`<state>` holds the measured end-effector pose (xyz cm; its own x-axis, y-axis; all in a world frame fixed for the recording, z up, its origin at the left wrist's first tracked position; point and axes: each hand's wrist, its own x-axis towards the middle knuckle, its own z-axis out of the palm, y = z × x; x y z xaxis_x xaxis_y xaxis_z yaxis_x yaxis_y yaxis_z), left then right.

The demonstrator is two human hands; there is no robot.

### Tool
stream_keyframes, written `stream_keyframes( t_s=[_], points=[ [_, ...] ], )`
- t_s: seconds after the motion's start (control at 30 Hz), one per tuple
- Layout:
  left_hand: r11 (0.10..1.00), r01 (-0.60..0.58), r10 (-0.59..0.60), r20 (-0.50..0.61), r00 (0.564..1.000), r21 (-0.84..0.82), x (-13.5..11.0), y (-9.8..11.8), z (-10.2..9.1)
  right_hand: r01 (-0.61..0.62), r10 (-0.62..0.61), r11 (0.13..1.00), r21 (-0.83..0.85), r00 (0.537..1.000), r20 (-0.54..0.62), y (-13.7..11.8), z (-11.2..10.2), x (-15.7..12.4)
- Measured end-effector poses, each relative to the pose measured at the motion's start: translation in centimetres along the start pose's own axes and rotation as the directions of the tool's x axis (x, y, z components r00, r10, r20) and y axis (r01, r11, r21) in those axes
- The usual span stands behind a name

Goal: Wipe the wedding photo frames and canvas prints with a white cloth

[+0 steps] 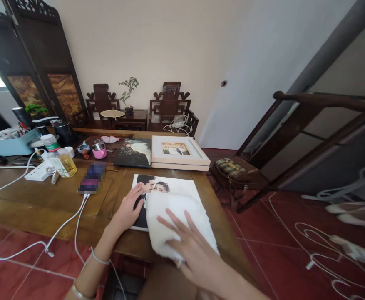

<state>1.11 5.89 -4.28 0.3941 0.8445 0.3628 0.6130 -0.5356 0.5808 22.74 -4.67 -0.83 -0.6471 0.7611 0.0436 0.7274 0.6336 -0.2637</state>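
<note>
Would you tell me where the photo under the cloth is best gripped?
Probably the bare right edge of the photo, from the right: it lies flat, the left hand presses its left edge, and the cloth covers the near part.

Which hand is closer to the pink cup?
Left. The left hand rests on the photo print at its left edge, on the side of the pink cup; the right hand lies on the white cloth, farther right.

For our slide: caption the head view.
Right hand presses white cloth on a photo print; left hand rests on it.
</note>
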Motion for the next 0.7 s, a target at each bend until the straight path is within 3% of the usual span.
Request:
stream_keyframes(
  t_s=[0.23, 0.37, 0.47, 0.7],
  points=[
    [1.0, -0.01, 0.01, 0.012, 1.0, -0.017, 0.0, 0.3, -0.4, -0.023, 0.022, 1.0, -0.009, 0.994, -0.111, 6.0, -2.4, 8.2],
    [1.0, 0.0, 0.0, 0.004, 1.0, -0.023, 0.0, 0.3, -0.4, -0.023, 0.022, 1.0, -0.003, 0.989, -0.143, 6.9, -2.6, 10.4],
    [1.0, 0.001, -0.001, 0.006, 1.0, -0.019, 0.0, 0.2, -0.3, -0.012, 0.015, 1.0, 0.024, 0.991, -0.134, 5.3, -2.3, 8.8],
    [1.0, -0.001, 0.001, 0.004, 1.0, -0.024, 0.0, 0.2, -0.3, 0.027, -0.027, 0.995, 0.101, 1.0, -0.004, -1.0, -1.5, 0.8]
  ],
)
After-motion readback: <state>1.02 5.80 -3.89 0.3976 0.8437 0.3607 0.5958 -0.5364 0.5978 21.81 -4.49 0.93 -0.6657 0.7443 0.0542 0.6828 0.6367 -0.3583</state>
